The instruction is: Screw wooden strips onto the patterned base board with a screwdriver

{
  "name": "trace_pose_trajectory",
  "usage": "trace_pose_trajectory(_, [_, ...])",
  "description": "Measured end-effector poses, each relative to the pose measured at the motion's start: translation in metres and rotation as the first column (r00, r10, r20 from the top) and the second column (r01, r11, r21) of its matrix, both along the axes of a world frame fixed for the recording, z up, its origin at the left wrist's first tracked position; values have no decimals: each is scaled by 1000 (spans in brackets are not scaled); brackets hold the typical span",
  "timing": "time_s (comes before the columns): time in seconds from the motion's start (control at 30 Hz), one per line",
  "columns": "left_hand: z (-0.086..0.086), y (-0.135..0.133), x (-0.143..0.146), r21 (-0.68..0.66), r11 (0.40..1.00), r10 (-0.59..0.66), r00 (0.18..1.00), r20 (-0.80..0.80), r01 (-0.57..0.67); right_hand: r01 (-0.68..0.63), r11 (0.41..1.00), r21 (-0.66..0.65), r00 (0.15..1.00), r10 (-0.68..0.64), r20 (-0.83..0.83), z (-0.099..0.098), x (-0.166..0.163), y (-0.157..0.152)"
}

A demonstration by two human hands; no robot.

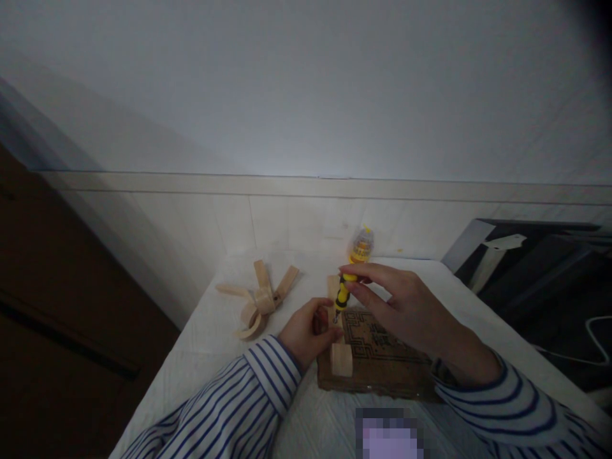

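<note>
My right hand (401,306) pinches a small yellow and black screwdriver (342,294), held upright with its tip pointing down. The tip meets a pale wooden piece (333,287) that my left hand (306,331) grips from the left. Both sit over a dark brown board (382,363) with a patterned top, lying on the white table. A pale wooden block (341,359) stands on the board's near left corner. Both arms wear blue and white striped sleeves.
A pale wooden assembly with several splayed arms (261,296) lies on the white table (201,370) to the left. A clear container with a yellow cap (361,245) stands by the wall. A dark frame (535,268) leans at the right, beyond the table edge.
</note>
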State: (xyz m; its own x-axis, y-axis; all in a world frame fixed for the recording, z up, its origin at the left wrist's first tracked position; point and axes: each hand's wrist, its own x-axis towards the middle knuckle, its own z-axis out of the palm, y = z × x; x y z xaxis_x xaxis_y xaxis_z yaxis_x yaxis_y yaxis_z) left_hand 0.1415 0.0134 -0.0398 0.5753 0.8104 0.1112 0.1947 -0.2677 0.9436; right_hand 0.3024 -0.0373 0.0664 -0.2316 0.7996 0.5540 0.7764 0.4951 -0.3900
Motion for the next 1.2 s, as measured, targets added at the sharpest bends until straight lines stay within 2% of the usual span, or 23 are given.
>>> trace_pose_trajectory(0.37, [10, -3, 0, -22, 1000, 9, 1000, -25, -10, 20, 999, 40, 999, -19, -34, -2, -7, 2])
trace_pose_trajectory(0.73, [9, -3, 0, -34, 999, 1, 1000, -13, -1, 42, 997, -65, 990, -50, -131, -6, -12, 3])
trace_pose_trajectory(1.2, [8, -3, 0, -28, 1000, 12, 1000, 1, -12, -90, 996, 20, 996, 90, 13, -2, -2, 3])
